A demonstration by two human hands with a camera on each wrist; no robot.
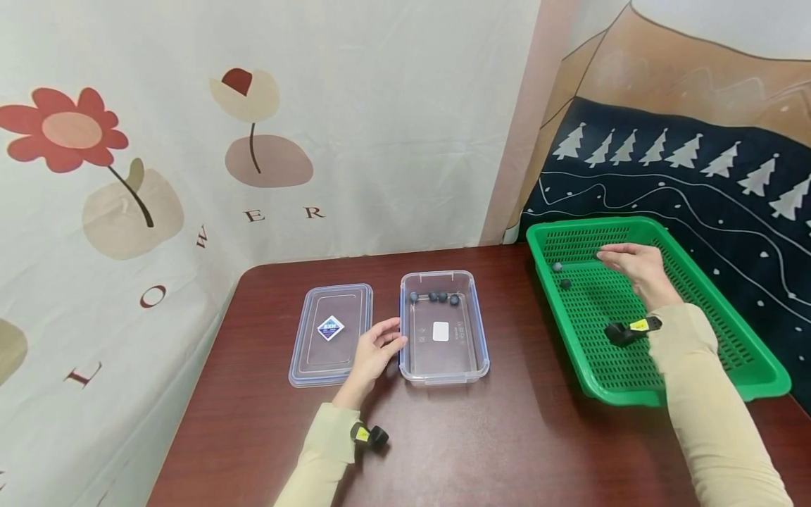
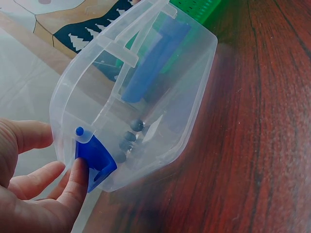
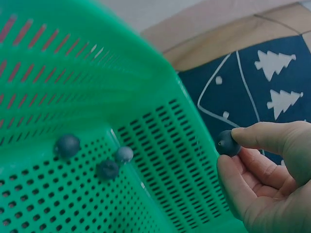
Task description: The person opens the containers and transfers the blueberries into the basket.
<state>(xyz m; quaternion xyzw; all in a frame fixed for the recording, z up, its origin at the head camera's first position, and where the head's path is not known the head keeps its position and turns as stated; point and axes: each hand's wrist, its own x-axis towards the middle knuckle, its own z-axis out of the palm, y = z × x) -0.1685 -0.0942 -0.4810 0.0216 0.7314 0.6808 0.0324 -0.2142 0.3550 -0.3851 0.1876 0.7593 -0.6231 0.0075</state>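
Observation:
My right hand (image 1: 636, 270) is over the green basket (image 1: 586, 377), pinching a blueberry (image 3: 227, 143) between thumb and fingertips. Three more blueberries lie on the basket floor in the right wrist view, one of them a paler berry (image 3: 124, 154). At the left side of a clear plastic container (image 1: 465, 355), my left hand (image 1: 375, 351) has loosely bent fingers touching the blue latch (image 2: 97, 158). Several blueberries (image 1: 454, 300) sit inside the container, towards its far end. The container stands without its lid.
The clear lid (image 1: 304, 352) with a blue-and-white label lies flat on the brown table (image 1: 481, 443), left of the container. A pale cloth wall (image 1: 405, 141) with printed flowers rises behind the table. Dark blue tree-patterned fabric (image 1: 633, 190) hangs behind the basket.

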